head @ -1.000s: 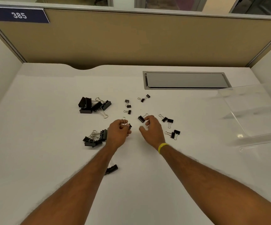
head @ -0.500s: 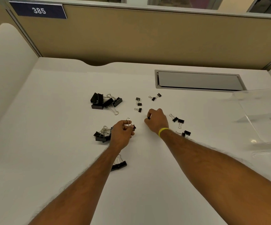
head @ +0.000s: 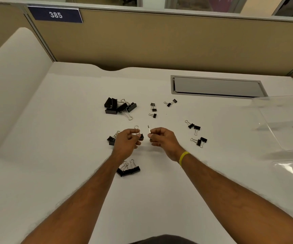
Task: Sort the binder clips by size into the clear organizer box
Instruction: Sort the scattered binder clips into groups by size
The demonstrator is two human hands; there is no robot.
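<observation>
1. Nearest the viewer, two bare forearms reach forward over a white table (head: 54, 164). A yellow wristband (head: 183, 156) circles the right wrist.
2. Just beside the left forearm lies a near cluster (head: 129, 170) of mid-sized black clips, touching one another.
3. The left hand (head: 127, 141) pinches a mid-sized clip (head: 141, 136) between thumb and forefinger, its wire handle pointing up. The other fingers are curled.
4. Close beside it, the right hand (head: 163, 140) pinches a small clip (head: 149, 130). Only the wire handle shows above the fingertips.
5. The step looks like a size comparison. It would go best with the two black bodies held side by side, judging by body width and not by the wire handles.
6. Partly hidden behind the left hand sits a second cluster (head: 111, 139).
7. To the right, near but apart, lie two pairs of small clips (head: 195, 128).
8. Farther off, more loose small clips (head: 153, 107) are scattered, with a pile of large clips (head: 119, 107) to their left.
9. The clear organizer box (head: 282, 124) stands at the table's right edge, well apart from both hands. Its compartments cannot be made out, so finding each divider before letting go seems wise.
10. Beyond are a grey cable hatch (head: 217, 86) and a tan partition (head: 159, 41) with a plate reading 385 (head: 55, 14).
</observation>
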